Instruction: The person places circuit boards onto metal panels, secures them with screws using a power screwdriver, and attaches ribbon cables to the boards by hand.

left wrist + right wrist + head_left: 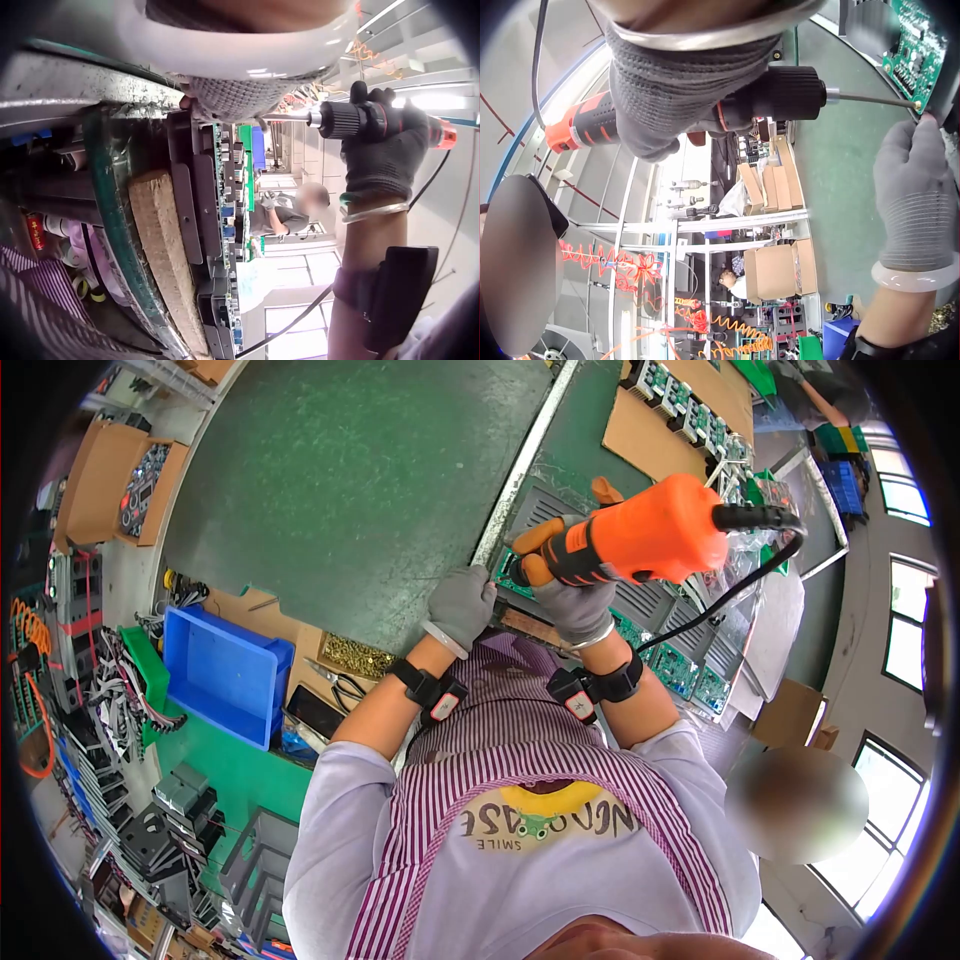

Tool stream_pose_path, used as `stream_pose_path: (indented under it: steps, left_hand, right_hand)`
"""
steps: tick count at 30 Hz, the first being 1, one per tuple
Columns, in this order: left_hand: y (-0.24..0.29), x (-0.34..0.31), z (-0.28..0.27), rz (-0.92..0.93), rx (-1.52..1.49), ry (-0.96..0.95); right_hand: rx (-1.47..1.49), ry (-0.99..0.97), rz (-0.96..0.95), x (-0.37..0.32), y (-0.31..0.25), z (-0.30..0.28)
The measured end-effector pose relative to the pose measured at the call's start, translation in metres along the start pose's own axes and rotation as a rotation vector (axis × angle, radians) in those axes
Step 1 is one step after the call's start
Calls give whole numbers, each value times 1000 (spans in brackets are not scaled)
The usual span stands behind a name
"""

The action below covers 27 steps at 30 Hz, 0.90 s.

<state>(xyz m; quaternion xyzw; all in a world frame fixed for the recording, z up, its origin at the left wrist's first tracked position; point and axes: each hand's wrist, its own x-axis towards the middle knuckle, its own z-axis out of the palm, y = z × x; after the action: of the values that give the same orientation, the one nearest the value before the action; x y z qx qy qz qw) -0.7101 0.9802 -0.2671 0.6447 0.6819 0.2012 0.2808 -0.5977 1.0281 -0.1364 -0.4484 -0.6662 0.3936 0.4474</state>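
Our grey-gloved right hand wraps the orange-and-black electric screwdriver, its bit on the green circuit board at the bench's near edge. Our left hand touches the board, though we cannot tell its grip. We judge this is screw-driving, and the next move calls for a square bit.

Right hand gripping orange screwdriver, left hand seemingly steadying circuit board, green table

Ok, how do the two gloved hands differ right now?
The right hand grips the orange-and-black electric screwdriver; the left hand holds the edge of the green circuit board. The right hand is clear of that board, only the tool's bit reaching it; the left hand touches it directly. Both wear grey knit gloves and a bangle.
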Motion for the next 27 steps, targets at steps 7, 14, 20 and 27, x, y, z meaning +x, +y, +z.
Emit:
stream_pose_path:
  steps: [7, 14, 20, 27]
  left_hand:
    - [2, 0, 1, 25, 92, -8]
    - [1, -1, 5, -33, -3, 29]
    - [-33, -36, -25, -32, -405, 11]
    - [-127, -118, -90, -566, -798, -85]
  right_hand:
    - [-255, 2, -64, -8, 23, 3]
    - [115, 44, -6, -4, -21, -7]
    - [587, -331, 242, -48, -74, -105]
    - [-549, -669, 667, -148, -95, -249]
